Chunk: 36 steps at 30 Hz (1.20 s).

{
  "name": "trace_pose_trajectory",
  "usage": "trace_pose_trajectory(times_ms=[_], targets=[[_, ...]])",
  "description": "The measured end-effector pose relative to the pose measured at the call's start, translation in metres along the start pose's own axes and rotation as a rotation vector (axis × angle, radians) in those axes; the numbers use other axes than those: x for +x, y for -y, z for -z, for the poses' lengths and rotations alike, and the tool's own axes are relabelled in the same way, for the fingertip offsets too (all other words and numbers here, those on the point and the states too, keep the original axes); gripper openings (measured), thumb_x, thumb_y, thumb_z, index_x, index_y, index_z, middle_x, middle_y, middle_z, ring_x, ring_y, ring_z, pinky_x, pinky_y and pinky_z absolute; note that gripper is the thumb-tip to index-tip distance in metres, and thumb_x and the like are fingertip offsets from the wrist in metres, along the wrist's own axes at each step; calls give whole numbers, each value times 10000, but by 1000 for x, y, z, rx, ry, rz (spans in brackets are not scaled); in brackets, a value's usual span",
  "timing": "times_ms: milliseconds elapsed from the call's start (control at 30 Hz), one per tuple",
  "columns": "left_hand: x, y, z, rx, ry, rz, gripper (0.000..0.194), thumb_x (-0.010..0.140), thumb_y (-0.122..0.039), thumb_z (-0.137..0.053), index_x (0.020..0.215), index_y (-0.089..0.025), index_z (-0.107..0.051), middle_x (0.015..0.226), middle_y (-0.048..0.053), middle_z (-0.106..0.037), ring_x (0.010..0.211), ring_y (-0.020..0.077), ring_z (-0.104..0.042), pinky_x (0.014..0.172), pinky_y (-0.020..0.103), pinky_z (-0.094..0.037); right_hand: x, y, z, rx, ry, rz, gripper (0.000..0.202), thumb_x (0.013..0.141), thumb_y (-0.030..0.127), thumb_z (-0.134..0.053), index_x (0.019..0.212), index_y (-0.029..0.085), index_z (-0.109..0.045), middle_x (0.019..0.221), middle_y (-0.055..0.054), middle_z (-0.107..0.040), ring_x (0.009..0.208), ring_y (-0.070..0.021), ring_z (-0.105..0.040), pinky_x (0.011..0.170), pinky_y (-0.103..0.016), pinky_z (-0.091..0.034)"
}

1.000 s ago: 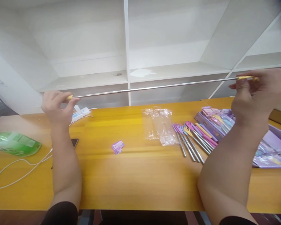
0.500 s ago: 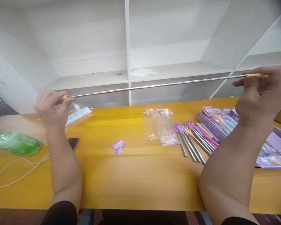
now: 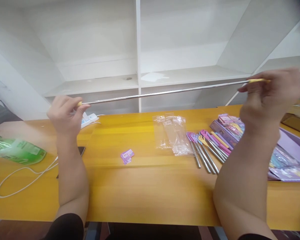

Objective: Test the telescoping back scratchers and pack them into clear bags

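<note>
A long thin silver rod (image 3: pixel 165 92) with yellow ends is stretched between my two hands, raised above the far edge of the table. My left hand (image 3: pixel 67 111) pinches its left yellow end between thumb and fingers. Around the right yellow end, my right hand (image 3: pixel 270 91) is closed, slightly blurred. On the table below lie several metal rods (image 3: pixel 205 156) with pink, blue and yellow hooked tops. Clear plastic bags (image 3: pixel 171 133) lie flat beside them, and a small stack of purple cards (image 3: pixel 127 156) sits near the middle.
Purple boxes (image 3: pixel 293 145) with packaged items stand at the right, partly behind my right forearm. A green bottle (image 3: pixel 18 150) lies at the left by a white cable (image 3: pixel 12 191). A phone (image 3: pixel 82 150) and power strip (image 3: pixel 90 119) are near my left arm. White shelves (image 3: pixel 102 81) rise behind.
My left hand has moved right and my right hand has moved left, so they are closer together. The rod between them spans a shorter length.
</note>
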State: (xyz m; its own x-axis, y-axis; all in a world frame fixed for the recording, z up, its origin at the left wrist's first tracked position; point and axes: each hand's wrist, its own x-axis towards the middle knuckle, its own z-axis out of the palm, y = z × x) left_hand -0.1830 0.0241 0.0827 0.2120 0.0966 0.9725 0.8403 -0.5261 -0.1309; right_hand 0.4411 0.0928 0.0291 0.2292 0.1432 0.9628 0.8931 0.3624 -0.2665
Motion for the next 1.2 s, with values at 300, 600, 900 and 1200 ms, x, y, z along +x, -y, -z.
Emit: trace_pose_trajectory(times_ms=[300,600,900,1200], targets=[[-3,-60,-31,-15,32,44,184,981,-467,-824,942,-295,-772,720,6,-576,733,196,-473,720,373,-341,-21,114,-24,222,320,143,143,1083,182,-590,1029,235,-712,1045,-68,-735,684,-65,-689,688,-258,-520],[-2,-50,-26,4,29,26,174,981,-469,-820,952,-302,-782,719,6,-570,741,201,-479,712,367,-345,-18,106,-24,349,231,267,199,1079,165,-598,992,259,-750,943,-46,-759,628,-51,-696,597,-222,-492],[-11,-106,-51,-59,84,9,212,1024,-457,-758,963,-256,-784,747,28,-642,745,209,-458,697,366,-347,-51,187,-23,372,403,344,462,926,-65,-487,1098,264,-762,986,10,-809,693,-76,-702,670,-215,-513],[-17,-120,-62,-54,99,25,291,1031,-500,-732,920,-233,-770,722,24,-637,733,200,-454,682,344,-374,-62,206,-24,309,390,363,482,915,-91,-475,1086,259,-759,1006,23,-831,779,-71,-741,651,-191,-450]])
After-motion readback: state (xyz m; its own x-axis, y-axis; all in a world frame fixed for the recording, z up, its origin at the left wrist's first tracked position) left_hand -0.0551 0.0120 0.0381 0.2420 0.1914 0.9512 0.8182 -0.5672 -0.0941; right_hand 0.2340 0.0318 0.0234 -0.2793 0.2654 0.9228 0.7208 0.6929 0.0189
